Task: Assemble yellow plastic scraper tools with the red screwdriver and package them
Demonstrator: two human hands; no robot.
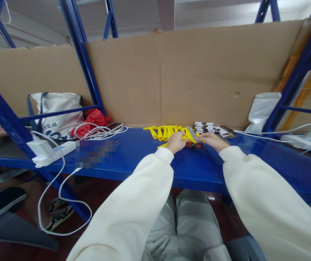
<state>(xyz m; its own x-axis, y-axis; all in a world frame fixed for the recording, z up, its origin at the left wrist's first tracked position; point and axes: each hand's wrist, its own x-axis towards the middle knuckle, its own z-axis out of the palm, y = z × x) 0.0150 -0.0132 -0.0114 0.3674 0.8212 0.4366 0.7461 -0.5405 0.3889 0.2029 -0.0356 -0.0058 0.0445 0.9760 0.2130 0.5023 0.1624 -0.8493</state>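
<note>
My left hand (176, 142) is closed around a yellow scraper with a flat grey blade (191, 134), which points up and away from me. From the other side, my right hand (212, 140) pinches at the blade's edge, its fingertips partly hidden. Just below and between the hands lies a dark red object (193, 145), too small to make out fully. Behind my left hand, several yellow T-shaped scraper handles (160, 134) lie in a row. Another yellow piece shows partly under that hand.
Small black-and-white boxes (203, 127) are stacked behind my right hand, beside dark packets (226, 131). A white cable coil (98, 132), a red bag (97, 119) and a power strip (53, 154) occupy the left. Cardboard (212, 72) walls the blue bench's (136, 159) back.
</note>
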